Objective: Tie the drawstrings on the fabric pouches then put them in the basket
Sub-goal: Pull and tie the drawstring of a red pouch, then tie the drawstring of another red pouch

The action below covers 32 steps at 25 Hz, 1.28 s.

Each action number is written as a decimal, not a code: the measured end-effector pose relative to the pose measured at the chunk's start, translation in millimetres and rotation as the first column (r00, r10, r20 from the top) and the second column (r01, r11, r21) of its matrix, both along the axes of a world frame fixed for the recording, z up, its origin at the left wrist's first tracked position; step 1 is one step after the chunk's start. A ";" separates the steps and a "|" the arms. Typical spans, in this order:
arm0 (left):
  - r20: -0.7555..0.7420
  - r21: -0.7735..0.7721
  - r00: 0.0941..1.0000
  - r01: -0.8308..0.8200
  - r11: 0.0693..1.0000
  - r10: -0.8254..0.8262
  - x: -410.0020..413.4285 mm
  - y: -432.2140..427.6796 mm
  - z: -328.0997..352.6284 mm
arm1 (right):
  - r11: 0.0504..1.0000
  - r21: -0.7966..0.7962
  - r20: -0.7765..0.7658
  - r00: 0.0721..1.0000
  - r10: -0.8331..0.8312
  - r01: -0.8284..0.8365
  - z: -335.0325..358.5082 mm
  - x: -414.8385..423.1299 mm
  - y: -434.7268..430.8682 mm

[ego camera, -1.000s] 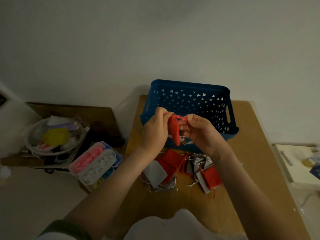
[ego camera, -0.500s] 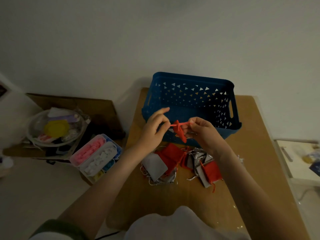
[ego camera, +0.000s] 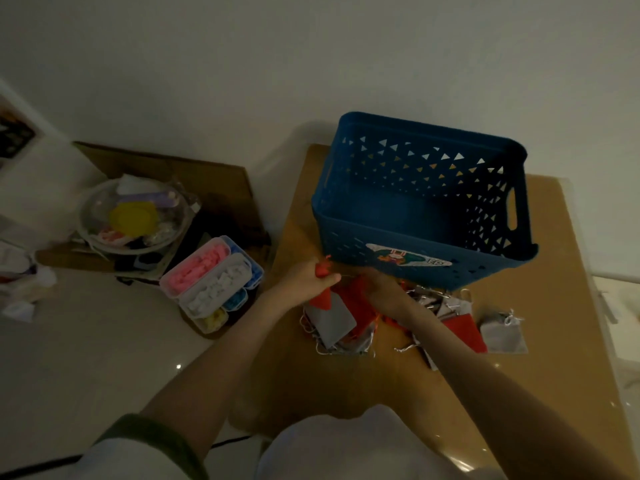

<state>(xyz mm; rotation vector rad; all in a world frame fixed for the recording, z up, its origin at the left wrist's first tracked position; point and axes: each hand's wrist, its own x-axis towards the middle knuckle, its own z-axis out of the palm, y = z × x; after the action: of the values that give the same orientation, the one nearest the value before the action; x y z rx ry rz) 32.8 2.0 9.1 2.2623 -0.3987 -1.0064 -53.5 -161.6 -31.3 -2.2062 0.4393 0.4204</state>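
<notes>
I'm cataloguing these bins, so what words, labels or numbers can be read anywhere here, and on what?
Sticker on the near wall of the blue basket: a cartoon figure and a couple of pale letters, too blurred to read.
No other text shows in this view.

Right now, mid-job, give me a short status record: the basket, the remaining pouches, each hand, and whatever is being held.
basket: blue perforated plastic basket, no pouch visible inside
pile: pile of red and grey fabric pouches, loose on the brown wooden table, in front of the basket
left hand: grips a red fabric drawstring pouch near the basket's front-left corner
right hand: down on the pile; grip unclear
</notes>
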 end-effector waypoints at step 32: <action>-0.712 0.108 0.654 -0.259 0.960 0.256 -7.2 -30.2 -8.1 | 0.936 0.280 0.318 0.899 -0.301 0.214 37.0 -34.6 -6.4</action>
<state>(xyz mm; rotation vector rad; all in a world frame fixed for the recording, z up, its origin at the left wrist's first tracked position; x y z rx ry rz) 25.5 -28.2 1.0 1.6485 0.2668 -1.6143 -88.0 -168.0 5.7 -1.9002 0.4506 -0.0733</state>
